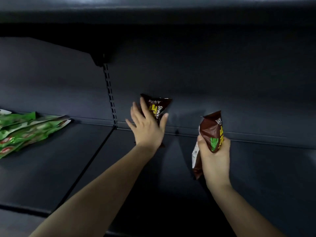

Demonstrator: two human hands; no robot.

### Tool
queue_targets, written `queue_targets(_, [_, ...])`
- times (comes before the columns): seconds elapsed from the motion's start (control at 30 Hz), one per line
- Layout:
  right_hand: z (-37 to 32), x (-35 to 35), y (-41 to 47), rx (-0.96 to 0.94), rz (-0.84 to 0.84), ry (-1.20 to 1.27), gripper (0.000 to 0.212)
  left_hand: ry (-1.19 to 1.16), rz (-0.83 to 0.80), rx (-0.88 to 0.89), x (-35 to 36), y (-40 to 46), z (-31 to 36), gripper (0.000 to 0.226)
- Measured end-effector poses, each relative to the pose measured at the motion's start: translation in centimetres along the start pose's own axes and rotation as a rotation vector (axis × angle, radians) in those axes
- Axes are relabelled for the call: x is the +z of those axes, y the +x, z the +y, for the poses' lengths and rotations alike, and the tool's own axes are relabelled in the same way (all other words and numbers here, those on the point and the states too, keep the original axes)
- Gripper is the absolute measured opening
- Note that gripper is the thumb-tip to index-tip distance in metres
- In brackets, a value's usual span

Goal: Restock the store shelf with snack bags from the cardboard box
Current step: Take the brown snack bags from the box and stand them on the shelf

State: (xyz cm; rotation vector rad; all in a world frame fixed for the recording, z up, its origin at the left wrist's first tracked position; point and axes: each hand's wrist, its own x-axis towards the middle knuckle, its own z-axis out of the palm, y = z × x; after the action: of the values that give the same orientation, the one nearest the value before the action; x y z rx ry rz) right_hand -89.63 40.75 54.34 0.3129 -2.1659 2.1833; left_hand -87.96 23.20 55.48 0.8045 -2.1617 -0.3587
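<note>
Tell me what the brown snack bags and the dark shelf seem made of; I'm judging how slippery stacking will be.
Brown snack bag against the back panel and brown snack bag in the right hand: likely glossy plastic film, given the creases and sheen. Dark shelf: probably painted metal with a matte finish, judging by its flat panels and slotted upright; not certain in this dim light.
</note>
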Motion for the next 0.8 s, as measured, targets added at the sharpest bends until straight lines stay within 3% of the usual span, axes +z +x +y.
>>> queue_targets(0.07, [-0.1, 0.0, -0.1, 0.005, -0.006, -0.008, 0.034, 0.207, 0.07, 0.297, -0.1, -0.3, -1.3, 0.075])
queue_targets(0.13, [0.0, 0.0, -0.1, 0.004, -0.009, -0.014, 0.033, 0.315, 0.059, 0.464, 0.3, -0.1, -2.7, 0.069])
queue_targets(0.6, [-0.2, 0.3, -0.3, -0.005, -0.026, 0.011, 0.028, 0.364, -0.045, 0.412, 1.5, 1.1, -3.0, 0.064])
queue_targets(0.7, [-0.6, 0.4, -0.3, -0.012, -0.018, 0.017, 0.027, 0.221, -0.058, 0.451, -0.5, 0.2, -2.0, 0.063])
queue_targets(0.8, [-0.8, 0.8, 0.0, -0.005, -0.007, -0.063, 0.034, -0.174, -0.13, 0.486, -3.2, -2.6, 0.2, 0.068])
